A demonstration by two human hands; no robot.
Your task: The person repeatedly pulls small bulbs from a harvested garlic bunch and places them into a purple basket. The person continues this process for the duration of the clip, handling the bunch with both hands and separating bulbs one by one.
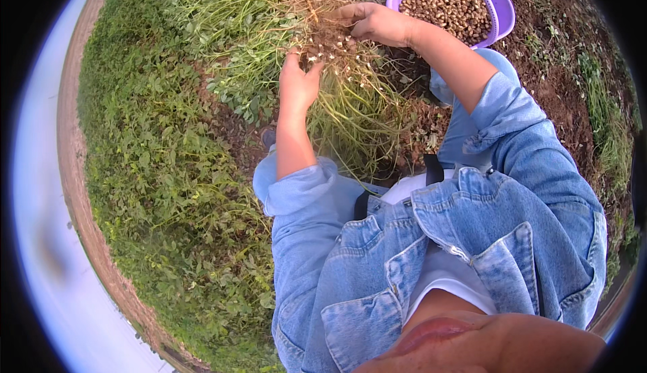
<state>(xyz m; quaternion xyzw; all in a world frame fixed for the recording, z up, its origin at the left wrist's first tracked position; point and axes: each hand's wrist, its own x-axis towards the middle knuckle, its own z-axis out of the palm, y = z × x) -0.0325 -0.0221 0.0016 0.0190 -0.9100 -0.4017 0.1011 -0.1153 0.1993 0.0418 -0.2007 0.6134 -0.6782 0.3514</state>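
Uprooted peanut plants point(354, 105) lie across the space before me, their stems hanging toward my lap. My left hand point(299, 82) grips the soil-caked root clump point(328, 42) from the near side, its fingertips partly hidden among the roots. Small pale bits dot the clump. From the right, my right hand point(376, 21) reaches into the same roots with bent fingers; whether it pinches anything cannot be seen. Beyond my right forearm stands a purple plastic basket point(505, 11) with a handle, holding many unshelled peanuts point(447, 11).
More pulled plants point(227, 14) lie at the upper left, beside a wide stand of leafy green crop point(172, 171). Bare brown soil point(546, 80) with scattered leaves spreads on the right. My bent knees flank the hanging stems, the right one close to the basket.
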